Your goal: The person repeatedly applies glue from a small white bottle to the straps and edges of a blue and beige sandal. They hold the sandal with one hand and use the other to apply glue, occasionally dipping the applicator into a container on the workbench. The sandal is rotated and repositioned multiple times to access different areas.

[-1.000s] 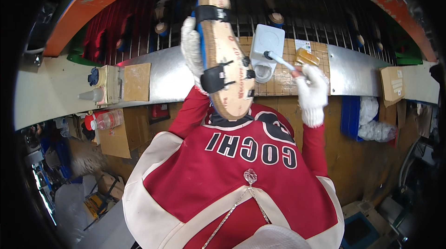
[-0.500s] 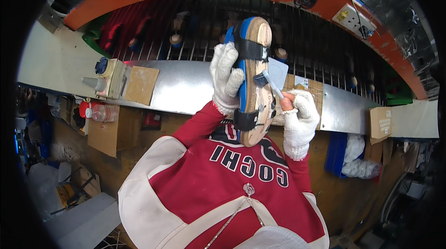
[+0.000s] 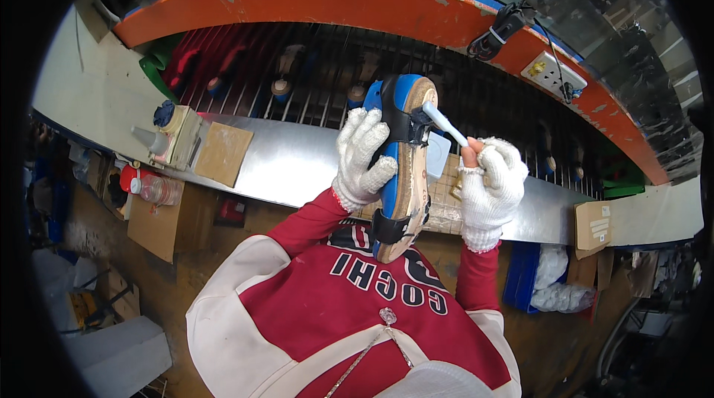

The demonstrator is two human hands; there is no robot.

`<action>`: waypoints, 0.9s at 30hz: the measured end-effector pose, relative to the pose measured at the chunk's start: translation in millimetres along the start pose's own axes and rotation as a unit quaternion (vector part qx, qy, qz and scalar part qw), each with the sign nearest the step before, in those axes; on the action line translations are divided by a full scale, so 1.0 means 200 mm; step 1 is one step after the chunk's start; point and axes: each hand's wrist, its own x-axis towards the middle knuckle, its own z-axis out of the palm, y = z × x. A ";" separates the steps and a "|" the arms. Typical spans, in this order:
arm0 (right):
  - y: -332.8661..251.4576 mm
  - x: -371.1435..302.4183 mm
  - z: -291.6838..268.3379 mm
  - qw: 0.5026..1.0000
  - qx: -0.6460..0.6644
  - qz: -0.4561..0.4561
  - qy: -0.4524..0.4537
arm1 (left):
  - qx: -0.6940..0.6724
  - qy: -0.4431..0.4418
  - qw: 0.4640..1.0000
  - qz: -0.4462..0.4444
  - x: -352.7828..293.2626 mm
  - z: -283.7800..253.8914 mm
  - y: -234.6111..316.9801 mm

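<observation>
Slanting slightly, the blue-sided sandal is held over the counter by the gloved left hand, whose fingers are spread along the sandal's left side. To the sandal's right, a pale brush is pinched by the fingers of the gloved right hand; its head is seen at the sandal's upper part, contact being unclear. A white container is partly hidden by the sandal. Left of the sandal, a cardboard piece is laid; beyond the sandal, metal rods are ranged.

The shoe is blue and black, the brush handle perhaps pale blue.
</observation>
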 end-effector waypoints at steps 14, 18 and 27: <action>0.09 0.13 -0.06 0.994 0.005 -0.083 -0.067 | -0.024 -0.027 0.999 0.031 0.06 -0.03 -0.06; 0.11 0.13 -0.09 0.991 0.008 -0.101 -0.083 | -0.034 -0.036 0.998 0.037 0.06 -0.02 -0.07; 0.16 0.02 -0.10 0.992 0.065 -0.024 -0.105 | -0.033 -0.034 0.998 0.041 0.08 0.06 -0.09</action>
